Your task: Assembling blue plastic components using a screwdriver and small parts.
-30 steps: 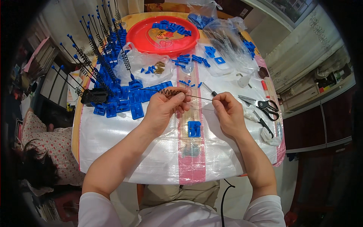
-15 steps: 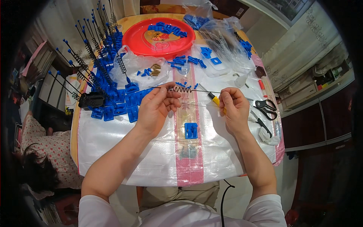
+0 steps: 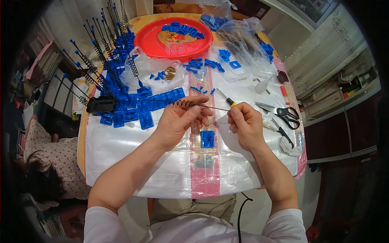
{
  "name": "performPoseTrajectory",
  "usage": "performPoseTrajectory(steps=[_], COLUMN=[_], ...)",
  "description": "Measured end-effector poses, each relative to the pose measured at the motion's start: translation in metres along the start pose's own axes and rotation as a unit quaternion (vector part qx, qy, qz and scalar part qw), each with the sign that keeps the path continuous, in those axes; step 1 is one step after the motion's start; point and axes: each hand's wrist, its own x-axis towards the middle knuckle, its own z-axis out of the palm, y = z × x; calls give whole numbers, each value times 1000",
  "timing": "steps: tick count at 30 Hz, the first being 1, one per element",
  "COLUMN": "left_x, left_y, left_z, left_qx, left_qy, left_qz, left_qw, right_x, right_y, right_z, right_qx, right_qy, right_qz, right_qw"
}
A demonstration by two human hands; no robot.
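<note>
A thin black spring wire [image 3: 182, 103], coiled along one stretch and straight at both ends, spans my two hands above the table. My left hand [image 3: 178, 123] holds it between thumb and fingers beside the coil, the other fingers loosely bent. At its right end, my right hand [image 3: 246, 123] pinches the straight part between thumb and forefinger. Below the hands lies a small square blue plastic base [image 3: 207, 139]. A screwdriver [image 3: 225, 97] lies just behind my right hand, which covers much of its yellow handle. Several small blue caps [image 3: 201, 90] lie beyond the wire.
Assembled blue bases with upright springs [image 3: 117, 87] crowd the left. A red tray [image 3: 142, 48] with blue parts stands at the back. Brass pieces [image 3: 170, 73] lie on a plastic bag. Scissors [image 3: 288, 116] lie at right. At far left a person [image 3: 52, 162] bends down.
My left hand has shifted right and down along the wire, so the coil now shows left of its fingertips. My right hand has come slightly left and lower, still pinching the end.
</note>
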Motion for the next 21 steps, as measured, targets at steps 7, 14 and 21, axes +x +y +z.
performPoseTrajectory(steps=[7,14,21], left_x=[-3,-3,-3], left_y=[3,1,2], left_z=[0,0,0], left_qx=[8,7,23], left_qy=[-6,-1,-19], left_qz=[-10,-6,-9], left_qw=[1000,1000,1000], right_x=[3,2,2], right_y=[7,9,8], right_z=[-5,3,-2], right_qx=[-4,-1,-4], right_qy=[-22,-33,-35], right_qz=[-13,-36,18], right_qw=[1000,999,999])
